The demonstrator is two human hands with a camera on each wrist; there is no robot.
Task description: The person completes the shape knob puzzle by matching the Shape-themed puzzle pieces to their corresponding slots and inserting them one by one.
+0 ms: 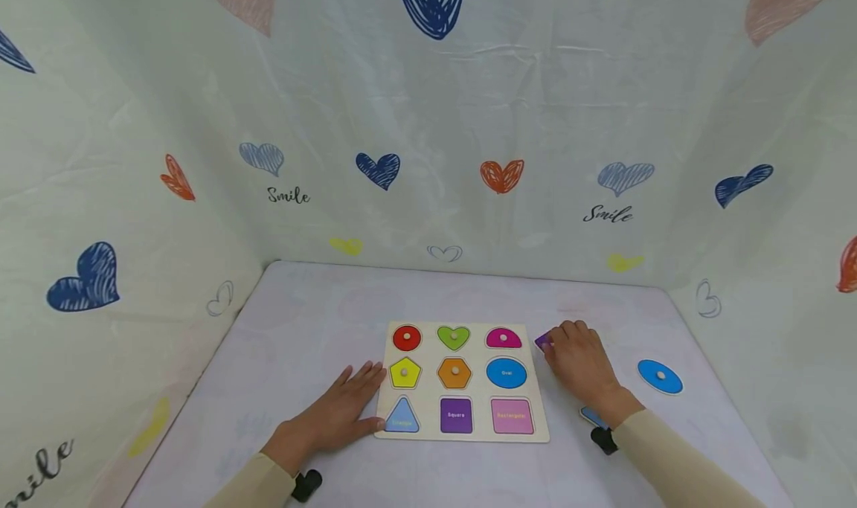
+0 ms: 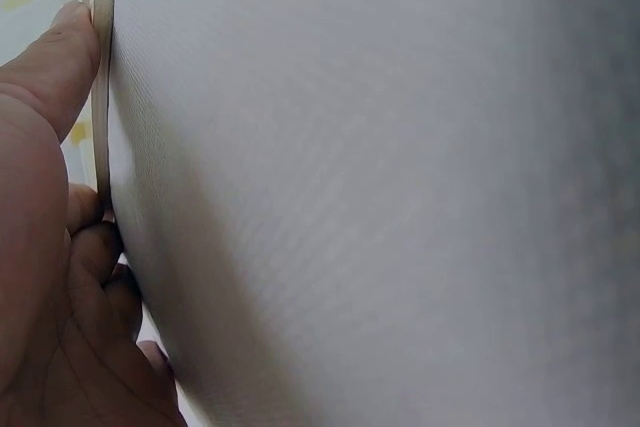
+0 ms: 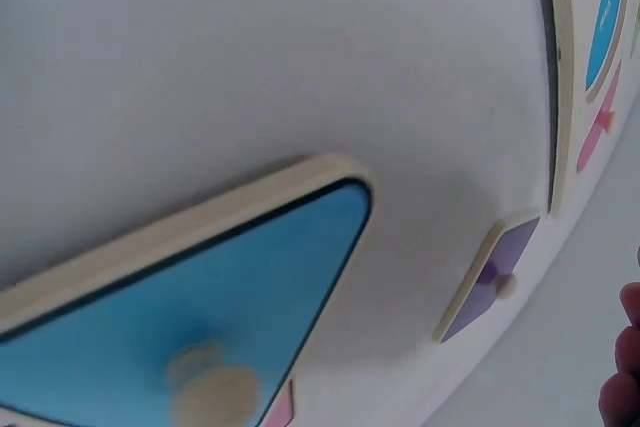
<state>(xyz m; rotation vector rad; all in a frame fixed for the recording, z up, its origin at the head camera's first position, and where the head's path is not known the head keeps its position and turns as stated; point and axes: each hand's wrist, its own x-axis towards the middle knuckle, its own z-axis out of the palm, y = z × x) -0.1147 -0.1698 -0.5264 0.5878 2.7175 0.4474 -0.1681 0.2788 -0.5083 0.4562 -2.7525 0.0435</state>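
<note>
A wooden shape puzzle board (image 1: 428,433) lies flat on the table. Red circle (image 1: 407,338), green heart, magenta half-circle, yellow pentagon and orange hexagon pieces with knobs sit in it; printed labels show in the triangle, square, oval and rectangle places. My left hand (image 1: 341,411) lies with fingers extended at the board's left edge, its thumb (image 2: 60,57) resting on the rim. Beyond the board's right edge, my right hand (image 1: 582,363) hovers over a purple square piece (image 3: 492,277), fingers (image 3: 625,347) loosely bent and apart from its knob.
A blue oval piece (image 1: 660,377) with a knob lies at the right of the table. Under the right wrist is a blue triangle piece (image 3: 280,277), partly hidden in the head view; a pink piece (image 3: 283,407) peeks out beyond it. Heart-printed cloth (image 1: 442,106) surrounds the table.
</note>
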